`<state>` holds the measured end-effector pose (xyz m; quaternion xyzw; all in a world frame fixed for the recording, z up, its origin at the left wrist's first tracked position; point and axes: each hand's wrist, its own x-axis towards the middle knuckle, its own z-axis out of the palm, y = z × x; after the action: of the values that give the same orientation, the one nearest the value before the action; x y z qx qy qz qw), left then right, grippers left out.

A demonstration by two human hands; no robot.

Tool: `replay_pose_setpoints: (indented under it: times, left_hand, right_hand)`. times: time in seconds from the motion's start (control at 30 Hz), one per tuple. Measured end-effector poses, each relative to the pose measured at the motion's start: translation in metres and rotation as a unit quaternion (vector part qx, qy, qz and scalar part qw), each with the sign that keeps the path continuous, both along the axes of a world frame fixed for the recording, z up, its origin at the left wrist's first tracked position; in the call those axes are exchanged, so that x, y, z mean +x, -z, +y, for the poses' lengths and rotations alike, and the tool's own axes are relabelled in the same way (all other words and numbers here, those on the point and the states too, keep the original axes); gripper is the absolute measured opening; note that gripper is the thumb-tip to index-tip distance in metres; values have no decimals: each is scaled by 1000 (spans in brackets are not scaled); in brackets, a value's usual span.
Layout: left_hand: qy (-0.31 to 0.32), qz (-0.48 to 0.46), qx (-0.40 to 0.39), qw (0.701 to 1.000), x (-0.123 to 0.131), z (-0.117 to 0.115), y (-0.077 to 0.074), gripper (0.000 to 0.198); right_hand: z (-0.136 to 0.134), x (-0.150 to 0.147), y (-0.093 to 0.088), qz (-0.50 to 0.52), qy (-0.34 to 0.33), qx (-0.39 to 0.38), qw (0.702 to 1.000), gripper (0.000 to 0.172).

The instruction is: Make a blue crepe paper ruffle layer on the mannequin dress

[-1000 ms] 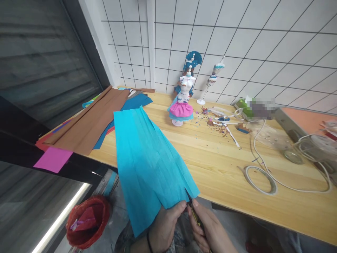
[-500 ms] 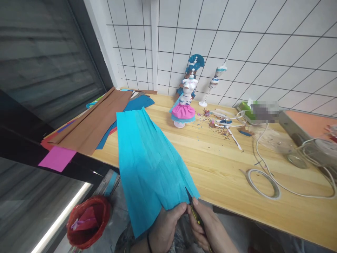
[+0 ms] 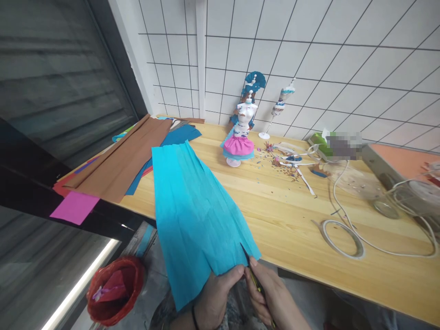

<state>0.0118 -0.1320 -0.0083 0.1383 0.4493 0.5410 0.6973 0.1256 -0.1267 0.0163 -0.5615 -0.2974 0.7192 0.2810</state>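
A long sheet of turquoise crepe paper (image 3: 195, 206) lies over the table's front edge, its near end hanging toward me. My left hand (image 3: 218, 293) pinches the sheet's near edge between thumb and fingers. Close beside it, my right hand (image 3: 270, 291) is closed around scissors (image 3: 255, 278) with dark blades and a yellow-and-black handle. The dark blades run into the paper near its lower right corner. My right fingers partly cover the handle.
Beyond the paper stands a small dress form (image 3: 244, 121) in a pink skirt, with others behind. Folded brown paper (image 3: 120, 158) lies left. Paper scraps (image 3: 292, 169), a tape roll (image 3: 343, 238) and a white cord (image 3: 388, 252) lie right. A red basket (image 3: 135, 284) stands below.
The dark opening at the scissors' tip has narrowed, as the blades have come closer together. Both hands and the paper stay in nearly the same place.
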Motion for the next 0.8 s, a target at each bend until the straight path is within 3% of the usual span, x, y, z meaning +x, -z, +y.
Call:
replay_pose_setpoints:
  times: [0.33,0.57,0.8]
  left_hand:
    - [4,59,7,998,-6,1,21,39]
    - [-13,154,9,988,-13,0,4,24]
    - [-32,313,-16,949,-13,0,-1,23]
  right_hand:
    - [2,-1,2,-20,-2,12,1000,58]
    - [1,1,-3,-16,-29,45,998,59]
    - [2,1,-3,-45,-59,44,996,67]
